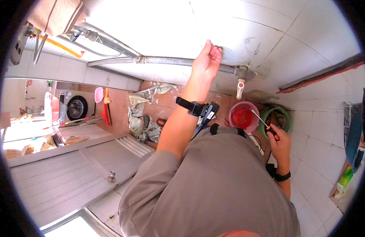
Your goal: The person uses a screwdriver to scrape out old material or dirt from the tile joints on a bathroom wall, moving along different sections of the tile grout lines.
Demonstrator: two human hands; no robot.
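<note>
The screwdriver was in view to the right of the tap and nearer the person's body, its thin shaft slanting up and left, roughly toward the tap. It looked light enough for one hand and quite rigid: a bare shaft, probably smooth metal, set in a black and orange handle. The handle seemed the place to take hold, since it was thicker and likely less slippery than the shaft. Little about it suggested fragility; the narrow tip was more apt to slip or scratch.

The right hand, below and right of the tap, was wrapped around that handle, its forearm rising from the lower right and the wrist bent a little inward. From above, the shaft crossed the pink bucket, below the tap, while the hand was beside the green bucket, lower and to the tap's right.

The left hand was up and left of the tap, before the pipe, arm reaching well out, palm turned to view. Its fingers were curled in narrowly with the thumb raised; whether they pinched anything small, or touched the wall, I could not tell.
</note>
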